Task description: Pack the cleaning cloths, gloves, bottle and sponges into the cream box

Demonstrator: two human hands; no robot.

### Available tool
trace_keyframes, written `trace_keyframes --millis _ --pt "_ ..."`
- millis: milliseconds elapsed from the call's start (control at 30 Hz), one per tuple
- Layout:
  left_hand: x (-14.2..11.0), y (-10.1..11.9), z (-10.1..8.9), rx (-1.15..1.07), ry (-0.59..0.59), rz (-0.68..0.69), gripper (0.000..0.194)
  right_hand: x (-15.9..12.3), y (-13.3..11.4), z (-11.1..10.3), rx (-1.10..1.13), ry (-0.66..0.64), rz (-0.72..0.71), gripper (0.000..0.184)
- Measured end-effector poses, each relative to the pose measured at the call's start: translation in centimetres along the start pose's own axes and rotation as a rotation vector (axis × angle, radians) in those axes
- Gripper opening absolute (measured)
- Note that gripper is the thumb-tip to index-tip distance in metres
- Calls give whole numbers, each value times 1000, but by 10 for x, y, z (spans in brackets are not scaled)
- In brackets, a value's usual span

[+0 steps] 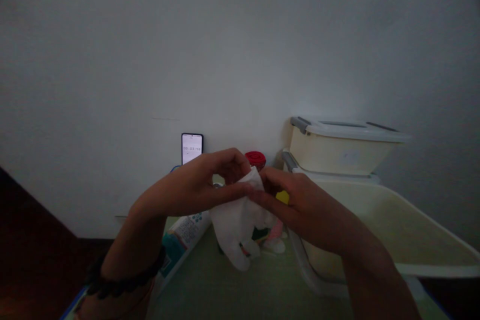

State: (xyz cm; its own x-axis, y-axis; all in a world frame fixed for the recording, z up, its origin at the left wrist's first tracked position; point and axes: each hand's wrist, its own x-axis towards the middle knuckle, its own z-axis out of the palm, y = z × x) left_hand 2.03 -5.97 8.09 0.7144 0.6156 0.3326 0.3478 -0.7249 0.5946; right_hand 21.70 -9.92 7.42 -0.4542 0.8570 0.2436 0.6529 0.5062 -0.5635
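A white glove (229, 222) hangs fingers-down in front of me, its cuff pinched between both hands. My left hand (204, 182) grips the cuff from the left, thumb in front and fingers curled behind. From the right, my right hand (292, 200) pinches the same cuff between thumb and fingers. Behind the glove sits a rolled red item (255, 159). Something yellow (282, 196) and a pink item (276, 229) show partly beside my right hand. Below my left wrist lies a white and teal printed package or tube (183, 240), partly covered by the forearm.
A phone (192, 148) with a running timer leans against the wall. At the right, a lidded cream storage box (337, 152) stands behind a larger cream bin (378, 265). Everything rests on a pale green table (225, 295). The light is dim.
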Motion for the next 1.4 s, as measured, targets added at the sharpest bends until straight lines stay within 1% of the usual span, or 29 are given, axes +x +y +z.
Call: trace_keyframes --millis 133,267,333,400,467,533,667,800,867,933,1033,1133,1267,1333,1400 --pt "3 3 3 82 3 -22 22 0 -1 1 8 37 -45 25" --pt "2 0 -1 24 14 -4 17 0 -2 0 23 26 -30 23" --pt "0 -3 -4 -17 57 -9 14 0 -1 -1 -18 26 -28 18" --pt "-3 -6 -7 -43 110 -51 14 0 -1 -2 -57 46 -49 16" --pt "-6 -10 -10 -72 143 -106 15 -1 0 -3 -56 61 -49 19" --pt "-9 -14 -14 -94 166 -149 17 -1 1 -5 -27 56 -16 22" --pt "-11 -20 -20 -74 230 -188 18 -4 4 -7 2 47 11 23" --pt "-13 -22 -23 -86 280 -245 19 -5 8 -10 31 30 49 27" --pt "-13 -21 -24 -110 349 -284 18 -5 9 -11 27 47 61 28" --pt "-12 -21 -24 -147 427 -307 16 -4 10 -12 7 96 49 29" --pt "-11 -23 -23 -186 490 -318 14 -4 11 -14 10 123 47 29" --pt "-11 -23 -23 -177 493 -345 16 -5 12 -14 22 115 39 29" --pt "-11 -20 -23 -166 507 -361 18 -5 10 -9 62 196 19 27" --pt "-10 -19 -22 -164 513 -353 19 -5 8 -5 94 235 29 29" --pt "-10 -19 -22 -164 516 -344 20 -4 7 -1 122 221 52 32"
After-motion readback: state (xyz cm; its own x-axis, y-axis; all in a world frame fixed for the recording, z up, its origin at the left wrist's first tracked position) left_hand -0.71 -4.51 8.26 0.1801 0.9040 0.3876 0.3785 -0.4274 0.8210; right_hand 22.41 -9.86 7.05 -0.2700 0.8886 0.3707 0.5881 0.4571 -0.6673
